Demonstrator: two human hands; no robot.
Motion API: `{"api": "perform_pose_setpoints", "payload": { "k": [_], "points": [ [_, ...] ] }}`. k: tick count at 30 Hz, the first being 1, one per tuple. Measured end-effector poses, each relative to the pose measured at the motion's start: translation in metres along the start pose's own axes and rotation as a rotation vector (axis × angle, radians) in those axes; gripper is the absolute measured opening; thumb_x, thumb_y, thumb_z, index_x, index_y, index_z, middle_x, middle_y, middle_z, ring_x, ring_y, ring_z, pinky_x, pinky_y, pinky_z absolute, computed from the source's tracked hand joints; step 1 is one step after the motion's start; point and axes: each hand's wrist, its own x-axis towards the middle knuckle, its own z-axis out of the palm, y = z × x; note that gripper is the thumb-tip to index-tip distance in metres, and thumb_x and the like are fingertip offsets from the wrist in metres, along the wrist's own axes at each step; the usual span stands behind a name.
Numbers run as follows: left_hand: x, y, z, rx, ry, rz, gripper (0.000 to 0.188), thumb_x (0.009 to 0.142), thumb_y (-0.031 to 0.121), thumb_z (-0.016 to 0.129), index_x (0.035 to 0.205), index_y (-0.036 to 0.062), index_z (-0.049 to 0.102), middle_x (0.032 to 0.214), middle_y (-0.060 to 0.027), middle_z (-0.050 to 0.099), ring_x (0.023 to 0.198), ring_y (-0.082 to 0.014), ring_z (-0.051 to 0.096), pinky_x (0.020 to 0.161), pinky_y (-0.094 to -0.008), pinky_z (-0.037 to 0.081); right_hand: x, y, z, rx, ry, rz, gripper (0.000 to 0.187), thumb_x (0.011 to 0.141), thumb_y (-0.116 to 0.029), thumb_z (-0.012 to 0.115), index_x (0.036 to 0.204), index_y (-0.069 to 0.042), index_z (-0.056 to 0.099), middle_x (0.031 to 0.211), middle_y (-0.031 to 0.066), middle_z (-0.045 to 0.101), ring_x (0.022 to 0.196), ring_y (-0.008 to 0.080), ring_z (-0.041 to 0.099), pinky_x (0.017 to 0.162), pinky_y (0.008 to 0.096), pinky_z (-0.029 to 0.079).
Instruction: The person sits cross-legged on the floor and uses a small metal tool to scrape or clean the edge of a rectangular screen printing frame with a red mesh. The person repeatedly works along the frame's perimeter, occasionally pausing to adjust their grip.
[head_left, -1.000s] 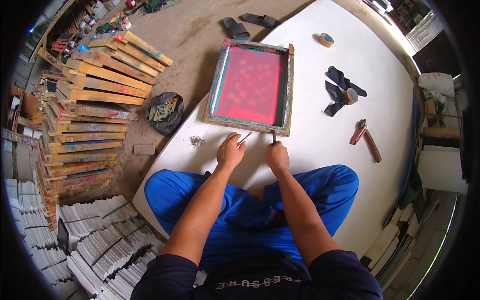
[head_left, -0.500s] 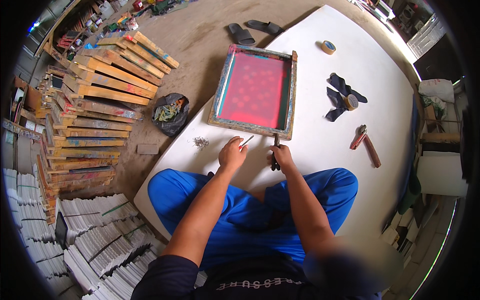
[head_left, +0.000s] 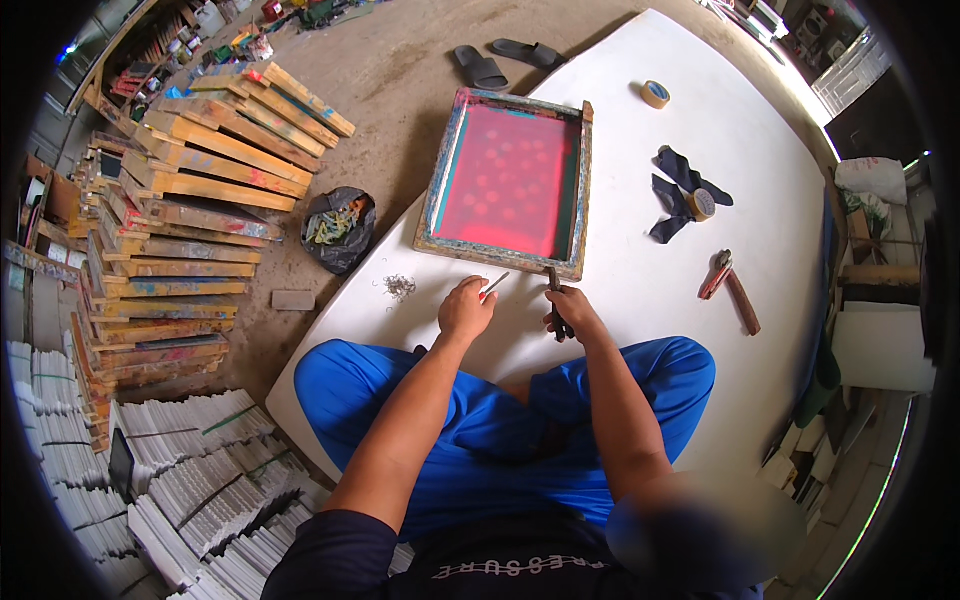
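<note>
A screen-printing frame (head_left: 500, 190) with a stretched pink-red mesh and paint-stained wooden sides lies on the white board. My left hand (head_left: 466, 308) is closed around a slim tool with a metal shaft and a bit of red at its handle, probably a screwdriver. Its tip points toward the frame's near edge. Dark-handled pliers (head_left: 557, 312) are in my right hand (head_left: 578, 312), and their jaws touch the near side of the frame toward its right corner. What the jaws grip is too small to make out. A small heap of thin metal bits, like pulled staples (head_left: 400, 288), lies left of my left hand.
On the white board (head_left: 770, 270) lie a tape roll (head_left: 655, 94), dark cloth strips (head_left: 680, 180) with another tape roll (head_left: 702, 206), and a hammer-like tool (head_left: 738, 292). Wooden frames (head_left: 200, 210), a black bag (head_left: 340, 232) and white stacks (head_left: 200, 480) stand left. Slippers (head_left: 482, 68) lie beyond.
My right hand has shifted slightly to the right and turned, so the pliers' handles tilt more to the right. The left hand and the frame are nearly unchanged.
</note>
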Motion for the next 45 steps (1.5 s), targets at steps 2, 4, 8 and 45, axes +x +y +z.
{"api": "perform_pose_setpoints", "payload": {
  "k": [2, 4, 8, 45],
  "points": [
    [0.000, 0.003, -0.001, -0.020, -0.027, -0.034, 0.033, 0.090, 0.029, 0.071, 0.114, 0.0062, 0.072, 0.119, -0.0096, 0.071, 0.099, -0.0281, 0.070, 0.090, -0.0409, 0.055, 0.000, 0.002, -0.003, 0.018, 0.000, -0.006, 0.046, 0.099, -0.032, 0.054, 0.130, 0.003, 0.055, 0.081, 0.0196, 0.069, 0.057, 0.0250, 0.068, 0.041, 0.0382, 0.052],
    [0.000, 0.004, -0.003, -0.043, -0.059, -0.092, 0.034, 0.089, 0.031, 0.072, 0.114, 0.0075, 0.073, 0.123, -0.0089, 0.070, 0.110, -0.0317, 0.068, 0.095, -0.0414, 0.053, -0.008, -0.005, -0.004, -0.007, 0.006, 0.034, 0.047, 0.100, -0.034, 0.054, 0.132, 0.001, 0.055, 0.081, 0.0193, 0.068, 0.057, 0.0244, 0.068, 0.040, 0.0380, 0.051],
    [0.001, 0.003, -0.003, -0.040, -0.078, -0.098, 0.034, 0.089, 0.032, 0.072, 0.113, 0.0077, 0.073, 0.118, -0.0095, 0.072, 0.105, -0.0317, 0.069, 0.092, -0.0421, 0.054, -0.017, -0.017, -0.003, -0.019, -0.003, 0.115, 0.044, 0.100, -0.039, 0.055, 0.131, -0.008, 0.056, 0.077, 0.0160, 0.067, 0.055, 0.0234, 0.067, 0.039, 0.0393, 0.052],
    [-0.007, -0.004, -0.006, -0.022, 0.000, -0.047, 0.031, 0.088, 0.033, 0.074, 0.105, 0.0074, 0.073, 0.099, -0.0126, 0.073, 0.092, -0.0334, 0.070, 0.082, -0.0438, 0.055, -0.011, -0.013, 0.031, -0.791, 0.549, -0.051, 0.030, 0.094, -0.022, 0.045, 0.109, -0.002, 0.063, 0.107, 0.0264, 0.072, 0.102, 0.0433, 0.070, 0.088, 0.0547, 0.055]
  ]
}}
